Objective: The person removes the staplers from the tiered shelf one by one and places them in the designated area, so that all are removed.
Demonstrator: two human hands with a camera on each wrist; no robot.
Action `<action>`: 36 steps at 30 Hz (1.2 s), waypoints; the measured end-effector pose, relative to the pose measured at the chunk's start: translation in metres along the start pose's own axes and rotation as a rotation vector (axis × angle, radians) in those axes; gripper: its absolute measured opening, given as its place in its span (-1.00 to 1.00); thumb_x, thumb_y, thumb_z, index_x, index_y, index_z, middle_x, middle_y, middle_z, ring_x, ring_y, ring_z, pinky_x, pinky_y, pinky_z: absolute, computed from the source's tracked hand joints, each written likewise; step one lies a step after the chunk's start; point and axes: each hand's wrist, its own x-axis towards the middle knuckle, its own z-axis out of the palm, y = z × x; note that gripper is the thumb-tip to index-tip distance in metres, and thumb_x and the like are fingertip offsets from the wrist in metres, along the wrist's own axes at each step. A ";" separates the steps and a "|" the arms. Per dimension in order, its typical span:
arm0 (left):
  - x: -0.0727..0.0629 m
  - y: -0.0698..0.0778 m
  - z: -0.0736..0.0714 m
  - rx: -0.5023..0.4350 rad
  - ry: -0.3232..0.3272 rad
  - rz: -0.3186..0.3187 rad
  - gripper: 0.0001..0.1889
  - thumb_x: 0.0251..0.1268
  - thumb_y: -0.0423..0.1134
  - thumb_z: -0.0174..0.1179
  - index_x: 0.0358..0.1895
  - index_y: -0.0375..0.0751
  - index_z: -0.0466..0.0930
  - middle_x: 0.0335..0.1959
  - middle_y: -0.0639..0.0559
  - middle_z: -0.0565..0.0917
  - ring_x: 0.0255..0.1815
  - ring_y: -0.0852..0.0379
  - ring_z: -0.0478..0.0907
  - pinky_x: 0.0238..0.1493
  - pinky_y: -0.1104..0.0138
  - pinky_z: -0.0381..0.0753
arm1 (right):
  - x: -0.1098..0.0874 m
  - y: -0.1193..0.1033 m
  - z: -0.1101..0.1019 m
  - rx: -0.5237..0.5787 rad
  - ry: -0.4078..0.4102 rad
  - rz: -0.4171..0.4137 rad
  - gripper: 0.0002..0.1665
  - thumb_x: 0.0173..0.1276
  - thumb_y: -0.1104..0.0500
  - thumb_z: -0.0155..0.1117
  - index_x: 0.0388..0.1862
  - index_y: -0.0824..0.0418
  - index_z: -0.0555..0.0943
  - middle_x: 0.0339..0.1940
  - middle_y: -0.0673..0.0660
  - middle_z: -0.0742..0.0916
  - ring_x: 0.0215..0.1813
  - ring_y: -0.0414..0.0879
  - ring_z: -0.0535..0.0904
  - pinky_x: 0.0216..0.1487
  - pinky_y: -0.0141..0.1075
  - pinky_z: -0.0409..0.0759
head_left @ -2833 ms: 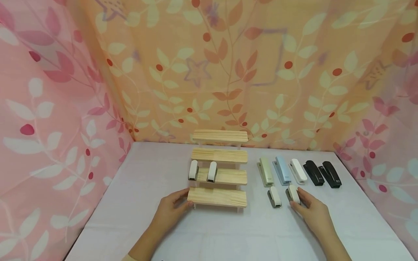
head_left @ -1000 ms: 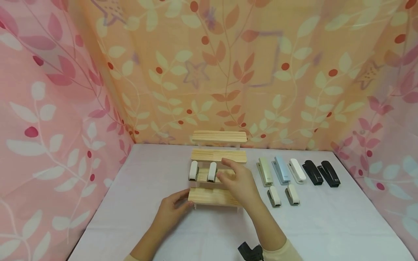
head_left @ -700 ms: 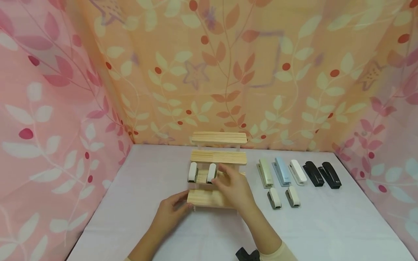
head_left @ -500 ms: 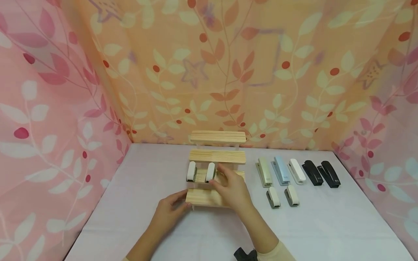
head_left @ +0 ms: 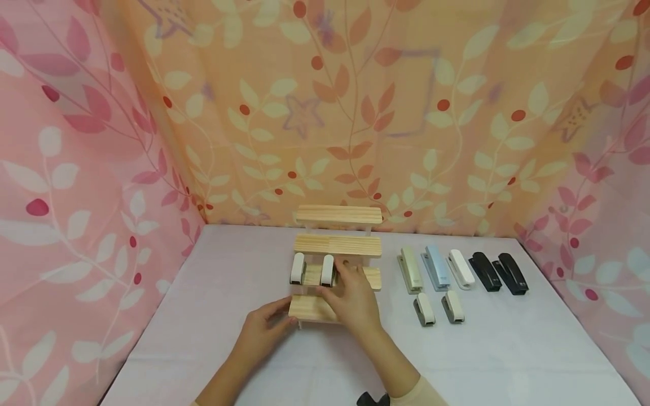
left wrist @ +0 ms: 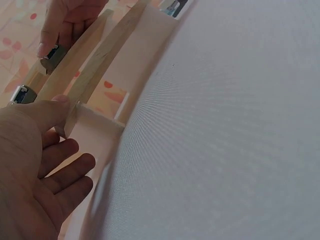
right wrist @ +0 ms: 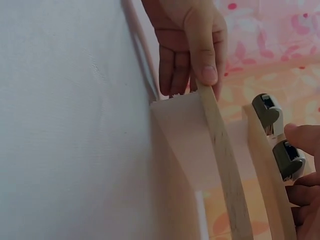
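My left hand [head_left: 264, 327] grips the left end of the lowest board of a stepped wooden display shelf [head_left: 312, 309]; in the left wrist view the thumb lies along the board and the other fingers curl beneath. On the second board up, two small white staplers stand apart. My right hand [head_left: 355, 299] holds the right-hand small white stapler [head_left: 327, 269], thumb near its front end and index finger at its right side. Left of it stands the other small white stapler [head_left: 297, 268]. Part of the boards is hidden behind my right hand.
On the white table right of the shelf lie a green stapler [head_left: 409, 270], a blue stapler [head_left: 435, 267], a white stapler [head_left: 461, 269] and two black staplers [head_left: 486, 272]. Two small cream staplers [head_left: 425, 309] lie before them. Patterned curtains [head_left: 325, 113] enclose the table.
My right hand left a small cream stapler on the table at right, came over to the shelf and closed in on the right-hand small white stapler. My left hand stays on the lowest board.
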 end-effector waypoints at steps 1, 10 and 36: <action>0.000 0.000 0.000 -0.001 -0.001 0.000 -0.46 0.17 0.05 0.48 0.25 0.13 0.66 0.02 0.34 0.75 0.25 0.19 0.63 0.40 0.10 0.55 | 0.000 0.001 0.001 -0.007 0.011 -0.016 -0.09 0.20 -0.16 0.58 0.46 0.16 0.50 0.37 0.16 0.64 0.49 0.22 0.43 0.61 0.12 0.21; -0.002 -0.002 -0.002 -0.002 0.007 0.017 -0.45 0.17 0.09 0.46 0.26 0.14 0.65 0.04 0.34 0.74 0.25 0.19 0.63 0.37 0.11 0.57 | -0.001 0.002 0.013 -0.069 0.093 -0.066 -0.12 0.19 -0.19 0.58 0.39 0.20 0.56 0.31 0.23 0.67 0.43 0.18 0.52 0.58 0.07 0.29; -0.001 0.004 0.001 -0.007 0.010 0.003 -0.44 0.17 0.02 0.49 0.27 0.06 0.65 0.04 0.31 0.75 0.23 0.17 0.64 0.38 0.09 0.56 | 0.000 0.009 -0.001 0.075 0.083 -0.035 -0.43 0.30 0.10 0.53 0.30 0.00 0.66 0.18 0.19 0.75 0.29 0.24 0.61 0.42 0.16 0.46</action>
